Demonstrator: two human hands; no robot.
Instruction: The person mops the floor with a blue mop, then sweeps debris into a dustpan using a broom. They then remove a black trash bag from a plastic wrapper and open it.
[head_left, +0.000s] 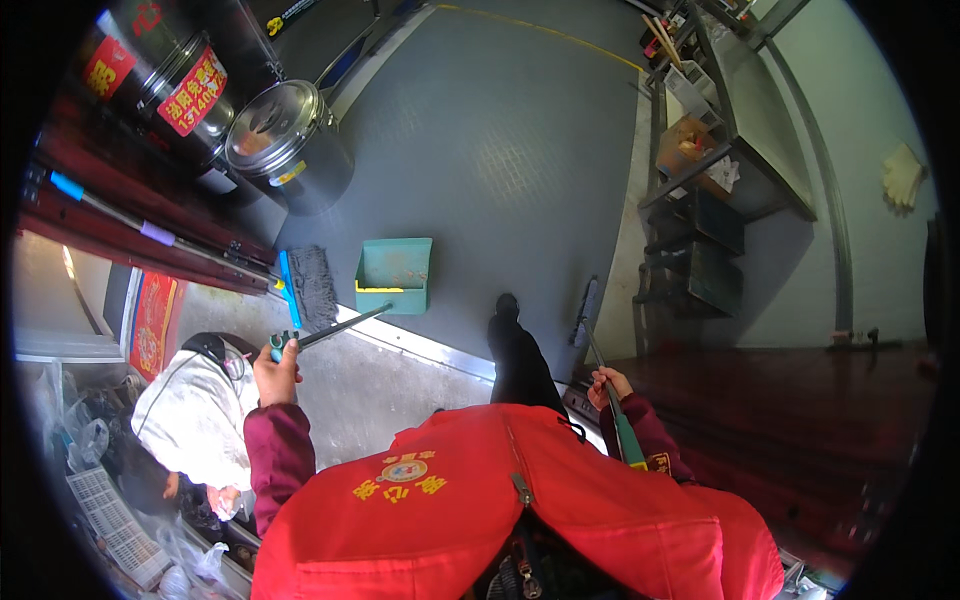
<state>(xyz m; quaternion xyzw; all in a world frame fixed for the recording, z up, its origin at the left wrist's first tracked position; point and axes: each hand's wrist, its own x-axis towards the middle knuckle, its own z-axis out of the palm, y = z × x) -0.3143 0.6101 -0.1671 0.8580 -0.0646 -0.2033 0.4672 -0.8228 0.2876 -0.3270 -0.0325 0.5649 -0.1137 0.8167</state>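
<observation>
My left hand (276, 379) grips the end of the long-handled dustpan's dark pole (346, 328). The green plastic dustpan (394, 264) sits at the doorway's metal threshold, with some brownish debris in its pan and a yellow strip inside. In my right hand (611, 386) is the pole of a broom, its green grip (628, 437) passing beside my sleeve. The broom head (587, 311), with grey bristles, stands on the floor by the right wall. My leg in black trousers (517, 360) steps over the threshold between the two tools.
A flat mop (311, 287) leans at the left door frame near a lidded steel pot (289, 146). At left, a person in white (202, 420) bends beside a white plastic basket (120, 517). Stacked dark stools (701, 277) and a metal table (757, 112) line the right wall.
</observation>
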